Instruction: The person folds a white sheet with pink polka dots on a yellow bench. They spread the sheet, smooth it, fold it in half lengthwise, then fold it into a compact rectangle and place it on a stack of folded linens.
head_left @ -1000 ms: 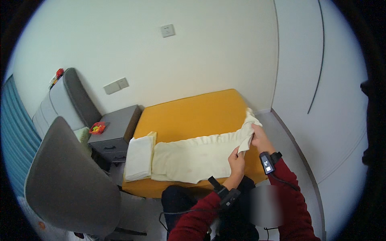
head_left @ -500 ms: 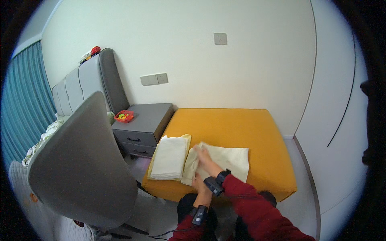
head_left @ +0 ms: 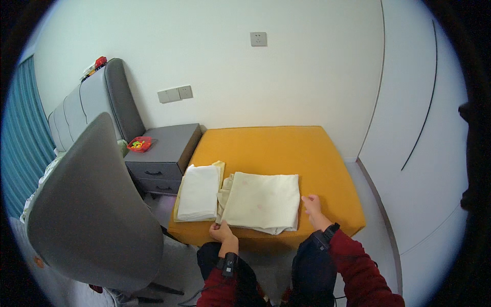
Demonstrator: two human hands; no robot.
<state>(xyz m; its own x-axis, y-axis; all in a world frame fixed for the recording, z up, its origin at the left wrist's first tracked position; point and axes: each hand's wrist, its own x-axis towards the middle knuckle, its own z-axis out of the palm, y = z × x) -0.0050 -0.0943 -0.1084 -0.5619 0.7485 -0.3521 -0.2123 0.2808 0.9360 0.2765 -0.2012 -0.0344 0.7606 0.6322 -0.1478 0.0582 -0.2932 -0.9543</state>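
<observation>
A cream cloth (head_left: 262,202) is laid folded on the yellow table (head_left: 286,148); its near-left corner is pinched by the left hand (head_left: 221,233), while the right hand (head_left: 312,205), fingers loosely spread, is rested beside it. A folded white cloth (head_left: 198,192) is already stacked alongside.

Left hand (head_left: 222,232): curled, fingers pinched together, wrist strapped with a dark band. Right hand (head_left: 311,204): extended forward, fingers loosely bent. Both forearms were sleeved in red.

On the orange surface (head_left: 286,148), the left hand (head_left: 222,233) pinches the folded cream cloth's (head_left: 263,200) near corner while the right hand (head_left: 312,204) rests beside its right edge.
</observation>
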